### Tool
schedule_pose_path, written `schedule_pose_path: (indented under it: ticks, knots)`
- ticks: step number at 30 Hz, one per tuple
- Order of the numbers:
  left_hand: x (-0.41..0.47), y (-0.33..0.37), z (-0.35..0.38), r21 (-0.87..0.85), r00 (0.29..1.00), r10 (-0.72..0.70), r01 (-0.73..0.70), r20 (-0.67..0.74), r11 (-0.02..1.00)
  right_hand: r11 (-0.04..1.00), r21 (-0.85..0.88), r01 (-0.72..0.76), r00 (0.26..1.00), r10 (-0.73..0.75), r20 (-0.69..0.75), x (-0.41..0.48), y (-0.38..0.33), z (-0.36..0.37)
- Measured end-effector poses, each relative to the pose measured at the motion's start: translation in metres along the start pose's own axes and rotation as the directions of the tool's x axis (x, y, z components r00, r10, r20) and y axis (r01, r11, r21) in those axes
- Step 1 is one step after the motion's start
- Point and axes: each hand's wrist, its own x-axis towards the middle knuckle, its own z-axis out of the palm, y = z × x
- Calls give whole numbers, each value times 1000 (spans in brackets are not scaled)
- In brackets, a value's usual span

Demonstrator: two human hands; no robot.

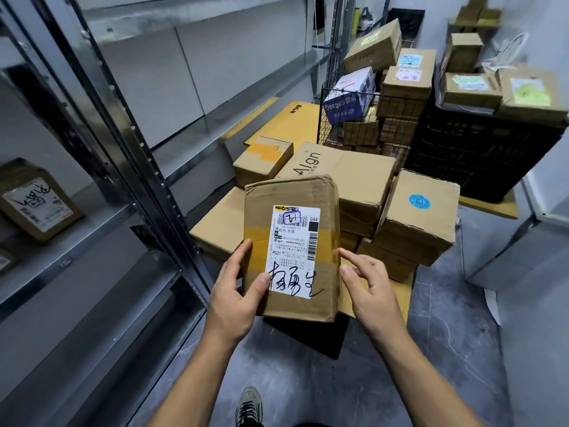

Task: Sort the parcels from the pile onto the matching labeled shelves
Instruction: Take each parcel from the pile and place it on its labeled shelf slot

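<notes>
I hold a brown cardboard parcel (292, 241) in front of me, its white shipping label with black handwriting facing up. My left hand (237, 291) grips its lower left edge, thumb on the label. My right hand (366, 288) sits at the parcel's right edge with fingertips touching the side, fingers fairly straight. Behind the parcel lies the pile of cardboard boxes (363, 186) on the floor. The metal shelving (129, 167) runs along my left, with one labelled box (37, 201) on a middle shelf.
A wire basket (354, 118) full of parcels and a black plastic crate (480, 155) stacked with boxes stand behind the pile. Flattened cardboard lies under the pile. A white cabinet (538, 235) is at the right. My shoe (249, 405) shows on the grey floor.
</notes>
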Motion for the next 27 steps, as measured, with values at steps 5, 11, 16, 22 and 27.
schedule_pose_path:
  ticks: [5,11,16,22,27]
  knots:
    - [-5,13,0,211,995,81,-68,-53,975,981,184,-56,981,19,195,-2,-8,2]
    - [-15,28,-9,348,983,155,-114,-93,931,982,186,-9,971,-36,237,-4,-14,22]
    - [-27,30,-27,388,974,146,-69,-173,919,976,219,-3,960,-59,274,-1,-20,51]
    - [-35,37,-66,434,944,151,-9,-294,901,963,267,19,940,-108,324,8,-45,102]
    - [-42,42,-120,464,898,151,66,-414,883,938,346,24,898,-172,405,11,-77,155]
